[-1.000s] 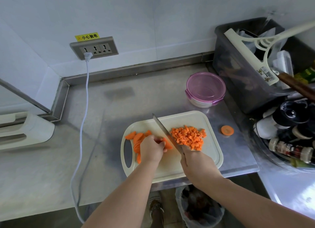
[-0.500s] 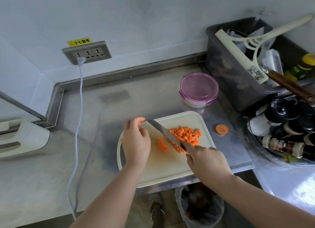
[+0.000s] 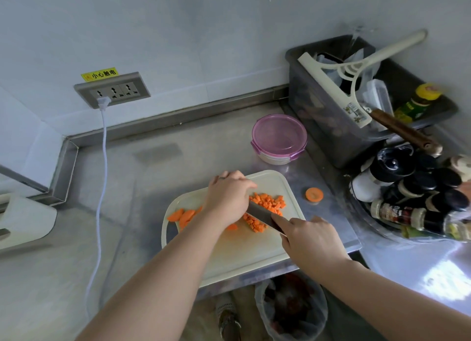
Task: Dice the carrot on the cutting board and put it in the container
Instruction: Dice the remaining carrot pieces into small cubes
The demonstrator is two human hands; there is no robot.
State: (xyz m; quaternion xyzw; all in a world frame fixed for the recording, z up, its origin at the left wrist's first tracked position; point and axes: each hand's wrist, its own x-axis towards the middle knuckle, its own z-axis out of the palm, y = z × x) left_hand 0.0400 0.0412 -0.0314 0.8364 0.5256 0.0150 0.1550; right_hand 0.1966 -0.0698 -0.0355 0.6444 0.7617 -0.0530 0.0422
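Observation:
A cream cutting board (image 3: 237, 254) lies at the counter's front edge. Diced carrot (image 3: 267, 201) is heaped on its far right part, with a few more cubes just in front of the blade. Several carrot slices (image 3: 183, 215) lie at the board's left. My right hand (image 3: 311, 238) grips the handle of the knife (image 3: 262, 215), index finger along the spine. My left hand (image 3: 229, 198) lies over the front of the blade, fingers bent down; what is under the palm is hidden. The round container (image 3: 279, 136) with a purple lid stands behind the board.
A carrot end (image 3: 314, 194) lies on the steel counter right of the board. A grey bin (image 3: 331, 116) of utensils and a tub of spice bottles (image 3: 413, 195) crowd the right side. A white cable (image 3: 100, 187) hangs from the wall socket. A lined waste bin (image 3: 290, 307) stands below.
My left hand went left to the slices, then came right and now covers the knife's front. The blade has swung lower and flatter beside the diced heap. The camera tilted.

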